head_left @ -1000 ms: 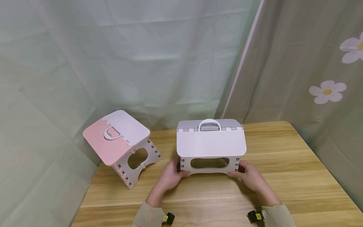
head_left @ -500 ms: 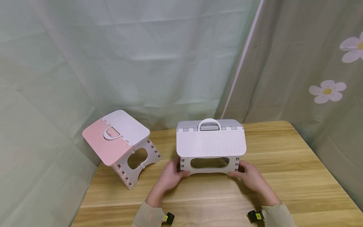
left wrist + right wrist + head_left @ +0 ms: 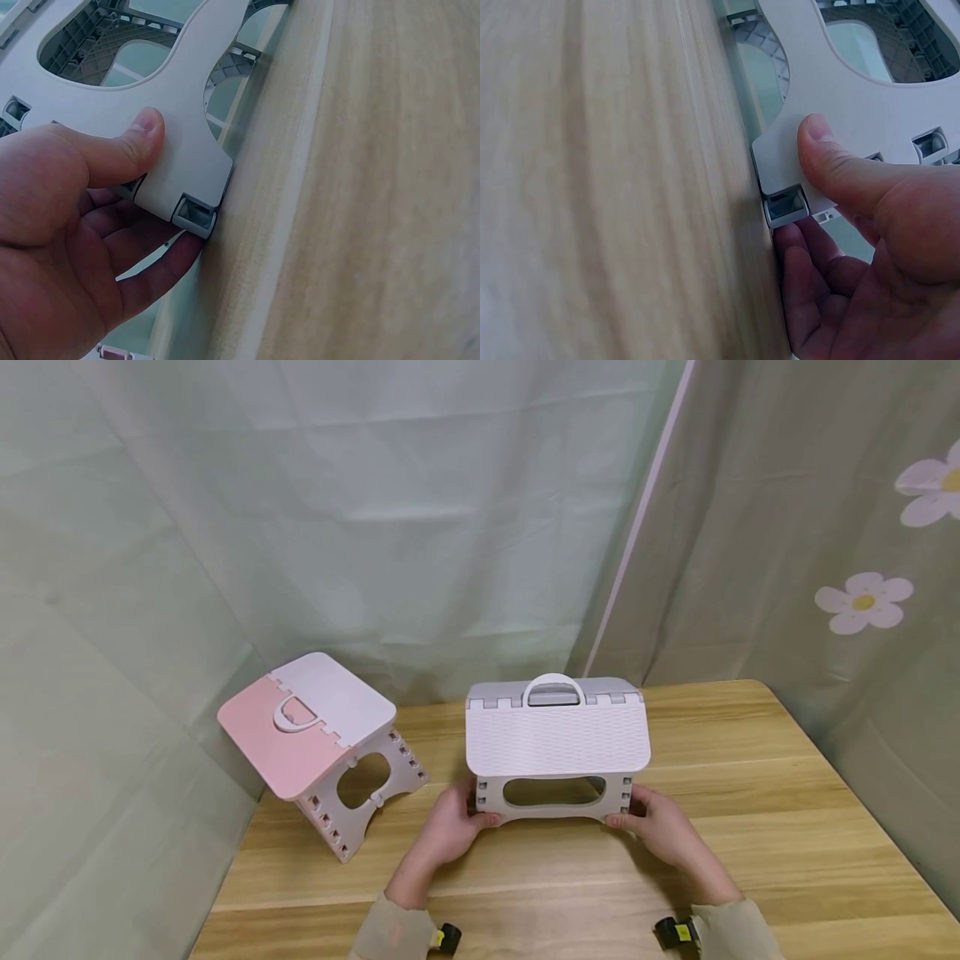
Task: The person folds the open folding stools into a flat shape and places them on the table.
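A white and grey folding step stool (image 3: 558, 739) stands unfolded on the wooden table, its arched carry handle (image 3: 553, 678) raised at the top seam. My left hand (image 3: 452, 828) grips the lower left corner of its front leg panel. In the left wrist view the thumb presses the panel's face and the fingers curl behind the edge. The lower right corner is held the same way by my right hand (image 3: 660, 828); its thumb lies on the panel in the right wrist view, fingers behind. The fingertips behind the panel are partly hidden.
Left of it stands a pink and white folding stool (image 3: 300, 727), turned at an angle. Both are on the wooden table (image 3: 750, 827). A pale curtain (image 3: 420, 527) hangs behind, and a grey curtain with flowers (image 3: 750, 543) hangs at the right.
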{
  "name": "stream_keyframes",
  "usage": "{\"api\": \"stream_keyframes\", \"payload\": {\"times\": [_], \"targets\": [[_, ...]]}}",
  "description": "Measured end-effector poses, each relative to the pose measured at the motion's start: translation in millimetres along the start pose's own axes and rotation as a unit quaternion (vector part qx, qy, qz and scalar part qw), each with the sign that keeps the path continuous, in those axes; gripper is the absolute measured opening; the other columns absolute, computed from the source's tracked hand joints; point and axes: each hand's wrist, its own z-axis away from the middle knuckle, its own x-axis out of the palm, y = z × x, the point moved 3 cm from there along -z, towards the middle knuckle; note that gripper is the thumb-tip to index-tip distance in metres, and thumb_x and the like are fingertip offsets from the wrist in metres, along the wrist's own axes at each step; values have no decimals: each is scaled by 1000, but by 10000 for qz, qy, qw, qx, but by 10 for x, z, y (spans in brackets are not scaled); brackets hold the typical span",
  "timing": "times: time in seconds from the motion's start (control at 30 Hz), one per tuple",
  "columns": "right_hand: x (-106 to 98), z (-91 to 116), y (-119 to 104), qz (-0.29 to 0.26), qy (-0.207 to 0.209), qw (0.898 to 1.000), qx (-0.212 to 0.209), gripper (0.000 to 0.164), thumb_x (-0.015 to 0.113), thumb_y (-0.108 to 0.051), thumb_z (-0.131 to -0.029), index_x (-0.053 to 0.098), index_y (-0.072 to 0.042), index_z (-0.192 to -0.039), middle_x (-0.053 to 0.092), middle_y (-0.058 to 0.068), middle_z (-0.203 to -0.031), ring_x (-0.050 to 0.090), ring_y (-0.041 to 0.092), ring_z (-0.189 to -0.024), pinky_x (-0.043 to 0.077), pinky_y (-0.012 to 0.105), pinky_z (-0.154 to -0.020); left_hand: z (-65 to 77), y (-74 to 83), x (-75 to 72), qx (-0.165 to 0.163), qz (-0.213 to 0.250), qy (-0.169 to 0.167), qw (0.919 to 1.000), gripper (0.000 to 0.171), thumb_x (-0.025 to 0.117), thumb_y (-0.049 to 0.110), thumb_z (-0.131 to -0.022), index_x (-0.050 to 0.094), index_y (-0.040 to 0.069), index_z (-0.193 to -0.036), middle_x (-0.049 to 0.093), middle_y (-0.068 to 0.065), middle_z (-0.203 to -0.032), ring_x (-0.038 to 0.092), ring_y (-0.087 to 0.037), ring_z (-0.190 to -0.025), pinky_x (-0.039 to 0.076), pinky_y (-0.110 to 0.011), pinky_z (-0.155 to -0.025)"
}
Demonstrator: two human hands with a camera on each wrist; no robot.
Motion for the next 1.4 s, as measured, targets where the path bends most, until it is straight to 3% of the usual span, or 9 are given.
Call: {"api": "stream_keyframes", "payload": {"times": [1.03, 1.4], "targets": [[20, -13, 8, -51, -29, 9999, -84, 46, 82, -28, -95, 70, -1, -131, 76, 2, -106, 66, 19, -97, 51, 42, -89, -13, -3, 16, 106, -23, -27, 9999, 52, 84, 12, -94, 59, -4, -136, 70, -14, -121, 66, -22, -108, 56, -44, -93], [26, -7, -20, 22, 5, 9999, -138, 48, 81, -28, -97, 69, -1, -134, 76, 8, -114, 68, 26, -107, 51, 54, -97, -14, -16, 33, 104, -32, -21, 9999, 51, 83, 10, -95, 58, -4, -137, 69, -16, -124, 66, -22, -109, 56, -45, -94]]}}
